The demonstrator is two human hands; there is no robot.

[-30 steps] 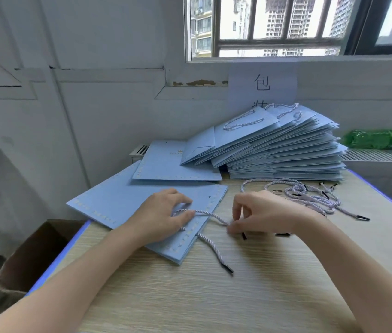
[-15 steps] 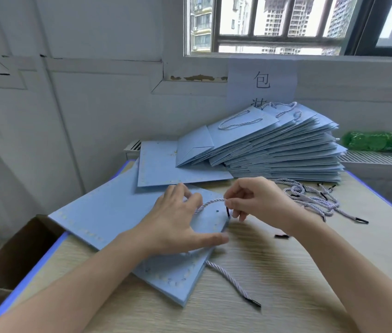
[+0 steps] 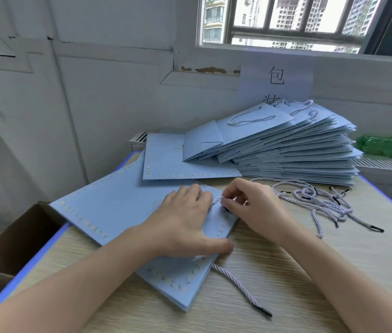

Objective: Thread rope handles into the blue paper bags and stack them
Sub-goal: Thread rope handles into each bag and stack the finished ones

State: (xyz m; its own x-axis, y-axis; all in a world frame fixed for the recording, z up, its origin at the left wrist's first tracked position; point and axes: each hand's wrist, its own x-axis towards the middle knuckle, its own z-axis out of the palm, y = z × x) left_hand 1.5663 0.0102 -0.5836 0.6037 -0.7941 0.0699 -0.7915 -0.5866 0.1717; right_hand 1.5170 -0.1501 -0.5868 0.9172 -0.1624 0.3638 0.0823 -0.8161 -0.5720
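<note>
I judged the job well along: a tall stack of threaded blue bags (image 3: pixel 293 150) sat at upper right, loose rope handles (image 3: pixel 319 203) beside it. At frame centre my left hand (image 3: pixel 185 224) lay flat, fingers straight, on the current bag (image 3: pixel 118 212), while my right hand (image 3: pixel 250 207) kept a pinching grip on its rope handle (image 3: pixel 216 200), black tip near the bag's top edge; the other end trailed over the surface (image 3: pixel 286 284). More unthreaded bags remained.

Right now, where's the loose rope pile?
Head view, right side of the table: the loose rope pile lies beyond the right hand, before the finished bag stack.
</note>
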